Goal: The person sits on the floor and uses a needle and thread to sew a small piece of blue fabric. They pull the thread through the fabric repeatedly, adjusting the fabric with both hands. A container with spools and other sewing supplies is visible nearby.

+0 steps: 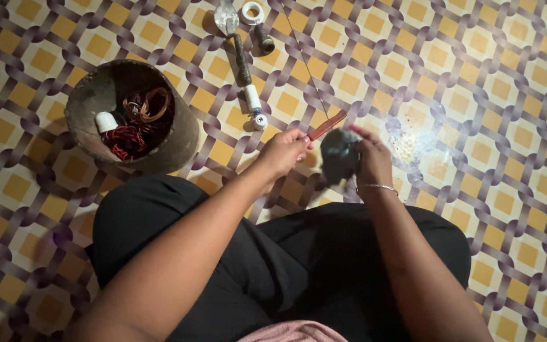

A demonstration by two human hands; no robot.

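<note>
**Lump and stick held over the patterned floor**

Lump [339, 155], dark grey-green and rounded, sat in the right hand [370, 159], whose fingers were closed around its right side; it hung above the floor [476, 95], just beyond the person's knees. The left hand [283, 152] was just left of it, fingers pinched narrow on the near end of a thin reddish-brown stick [328, 125]. The stick slanted up and to the right, its far end above the gap between the two hands. Whether the stick touched the lump could not be told. A thin bangle [378, 187] circled the right wrist.

A fine thread [305, 60] ran from the far edge of the scene down toward the stick.

Far left of the hands stood a round, rough grey pot [87, 104]. Inside it lay a tangle of red wire [125, 140], some brown coils [153, 104] and a small white cap [106, 121].

Beyond the hands, on the floor, lay a white holder [254, 104] with a screw end, a dark rod [242, 58] beyond it, a silvery piece [226, 18], a white ring [252, 11] and a short dark cylinder [264, 39]. These were well apart from the hands.

The floor showed yellow squares framed by interlaced purple and white bands. The person sat with black-clothed legs [286, 266] spread near the camera, both forearms reaching forward over them.
</note>
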